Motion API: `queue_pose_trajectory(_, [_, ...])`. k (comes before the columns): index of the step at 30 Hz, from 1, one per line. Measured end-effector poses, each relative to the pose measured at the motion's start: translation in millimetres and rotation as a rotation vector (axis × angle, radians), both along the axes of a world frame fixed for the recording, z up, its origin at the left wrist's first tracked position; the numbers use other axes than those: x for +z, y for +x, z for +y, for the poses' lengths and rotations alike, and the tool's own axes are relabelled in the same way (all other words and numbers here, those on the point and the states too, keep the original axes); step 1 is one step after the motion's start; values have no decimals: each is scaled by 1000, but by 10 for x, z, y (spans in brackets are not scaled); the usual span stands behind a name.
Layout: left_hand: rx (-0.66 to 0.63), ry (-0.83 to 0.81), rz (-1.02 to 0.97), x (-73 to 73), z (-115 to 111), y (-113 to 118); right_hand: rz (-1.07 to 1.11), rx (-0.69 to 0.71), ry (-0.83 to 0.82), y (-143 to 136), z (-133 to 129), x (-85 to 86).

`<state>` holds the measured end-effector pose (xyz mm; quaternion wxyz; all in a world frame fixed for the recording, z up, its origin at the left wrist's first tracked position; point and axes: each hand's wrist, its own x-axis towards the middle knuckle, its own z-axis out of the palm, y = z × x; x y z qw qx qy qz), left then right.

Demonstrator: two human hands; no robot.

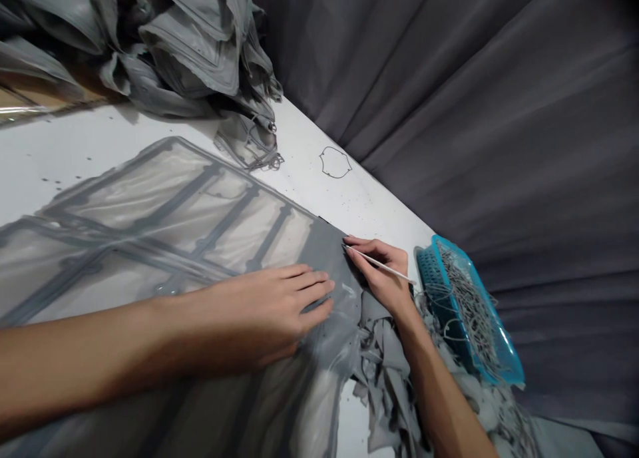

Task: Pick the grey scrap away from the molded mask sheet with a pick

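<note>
A large grey rubbery sheet with pale translucent panels lies across the table. My left hand rests flat on it, fingers stretched out and holding nothing. At the sheet's right edge, my right hand is closed around a slim white tool with a dark pointed tip. That tip is at the grey surface near the edge. Whether the tool has one prong or two cannot be made out. Crumpled grey scraps lie under and beside my right wrist.
A blue plastic basket full of thin grey strips stands at the right. Grey sheets are heaped at the upper left. A thin looped strip and dark crumbs lie on the white table. A dark curtain hangs behind.
</note>
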<state>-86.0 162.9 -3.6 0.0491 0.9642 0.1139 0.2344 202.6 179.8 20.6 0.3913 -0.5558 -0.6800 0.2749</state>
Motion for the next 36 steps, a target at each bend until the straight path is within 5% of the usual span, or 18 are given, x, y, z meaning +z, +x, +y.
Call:
queue_pose_trajectory(12, [3,-10,19,-3,1,5,-118,45,83,41,-13,-10])
queue_pose_trajectory(18, [9,-16,1,-20,-4,22,-437,177,248,32,-39,13])
queue_pose_trajectory(24, [-8,-43,4,-35,4,22,-641,185,237,-10,-66,49])
queue_pose_trajectory(32, [-7,-38,-18,-47,-1,12,-322,-98,277,-65,-13,-97])
queue_pose_trajectory(36, [3,-16,-38,-33,-2,19,-123,-81,163,-39,-7,-109])
